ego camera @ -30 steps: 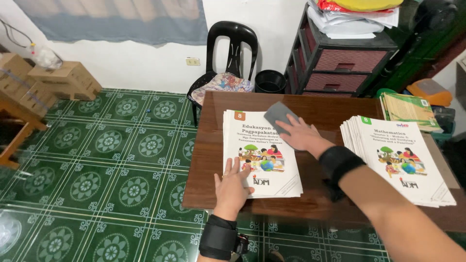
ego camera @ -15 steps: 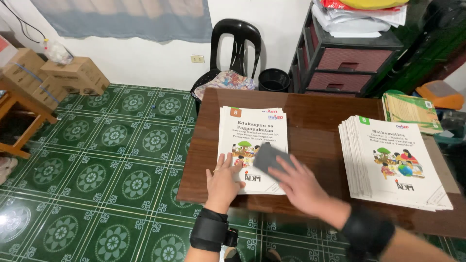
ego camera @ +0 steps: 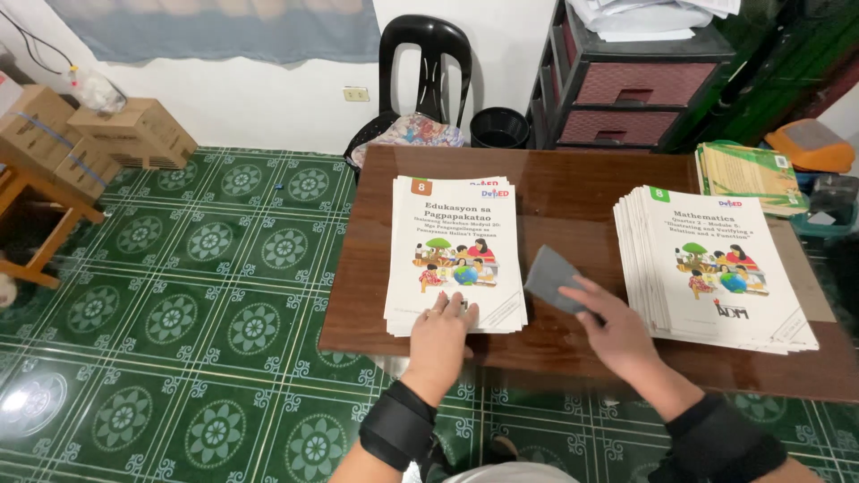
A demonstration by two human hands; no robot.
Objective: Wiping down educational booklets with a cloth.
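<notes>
A person leans over a dark wooden table (ego camera: 573,192), both forearms reaching in from the bottom of the head view, each wrist wrapped in a black band. The left hand (ego camera: 440,335) lies palm down, fingers spread and open, on the near edge of a stack of white booklets (ego camera: 456,250) that sits at the left part of the table. The right hand (ego camera: 617,333) is angled up and to the left, fingers extended, with its fingertips pinching a small grey cloth (ego camera: 555,279) that stands between the two piles, just beside the left stack's right edge. A second, fanned stack of white booklets (ego camera: 716,268) lies to the right, near the right hand. Behind it, a pile of green books (ego camera: 747,170) rests at the far corner. A black plastic chair (ego camera: 425,80) stands against the wall beyond the table, on a green patterned tile floor (ego camera: 197,286).
</notes>
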